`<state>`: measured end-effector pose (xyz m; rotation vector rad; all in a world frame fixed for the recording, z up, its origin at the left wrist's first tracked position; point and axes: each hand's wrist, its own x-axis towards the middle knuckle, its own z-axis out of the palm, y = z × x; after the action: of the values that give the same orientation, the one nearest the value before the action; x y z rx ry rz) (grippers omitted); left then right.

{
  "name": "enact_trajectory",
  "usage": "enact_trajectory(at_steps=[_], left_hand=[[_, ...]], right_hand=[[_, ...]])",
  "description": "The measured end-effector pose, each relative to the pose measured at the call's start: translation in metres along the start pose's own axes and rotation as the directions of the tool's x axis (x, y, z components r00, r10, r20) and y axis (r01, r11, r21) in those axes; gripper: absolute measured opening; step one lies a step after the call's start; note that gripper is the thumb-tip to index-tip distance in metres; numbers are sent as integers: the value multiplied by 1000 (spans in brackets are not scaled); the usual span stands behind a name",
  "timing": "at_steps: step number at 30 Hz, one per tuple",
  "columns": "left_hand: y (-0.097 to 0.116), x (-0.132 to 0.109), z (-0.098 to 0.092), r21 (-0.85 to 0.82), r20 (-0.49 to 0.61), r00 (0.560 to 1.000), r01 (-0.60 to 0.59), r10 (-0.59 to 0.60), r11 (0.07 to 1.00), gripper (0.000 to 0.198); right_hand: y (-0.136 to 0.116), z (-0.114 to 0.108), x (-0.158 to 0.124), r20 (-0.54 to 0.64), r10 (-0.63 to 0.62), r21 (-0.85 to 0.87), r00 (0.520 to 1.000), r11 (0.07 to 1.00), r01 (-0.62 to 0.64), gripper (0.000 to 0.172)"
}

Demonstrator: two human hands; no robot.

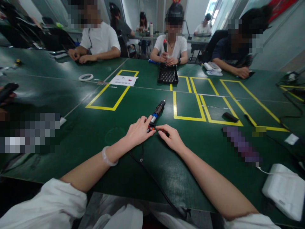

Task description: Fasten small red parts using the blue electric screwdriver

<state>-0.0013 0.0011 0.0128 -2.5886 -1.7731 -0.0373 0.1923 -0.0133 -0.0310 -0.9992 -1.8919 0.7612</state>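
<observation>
An electric screwdriver-like tool [157, 112] lies on the green table [114, 130], its dark body and metal tip pointing away and a cable running from its near end toward the table's front edge. My left hand [140, 131] rests over the tool's near end, its fingers around the blue, red and orange part. Just to the right, my right hand [170, 136] has its fingers bent and apart, the index fingertip at the red and orange end. It holds nothing that I can see.
Yellow tape rectangles mark the table. Across it, a person holds a screwdriver [165, 46] above a black tray [168, 76]. A tape roll [86, 77] and paper [123, 80] lie back left. A white box [284, 190] and black object [230, 117] are at right.
</observation>
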Motion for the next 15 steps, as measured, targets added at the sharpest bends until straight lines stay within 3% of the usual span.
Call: enact_trajectory(at_steps=[6,15], left_hand=[[-43,-22,-1,30,-1,1000,30,-30,999,69],[-139,-54,-7,69,66,955,283,-288,957,76]], right_hand=[[2,0,1,2,7,-16,1000,1000,-7,20],[2,0,0,32,37,-37,999,999,-36,19]])
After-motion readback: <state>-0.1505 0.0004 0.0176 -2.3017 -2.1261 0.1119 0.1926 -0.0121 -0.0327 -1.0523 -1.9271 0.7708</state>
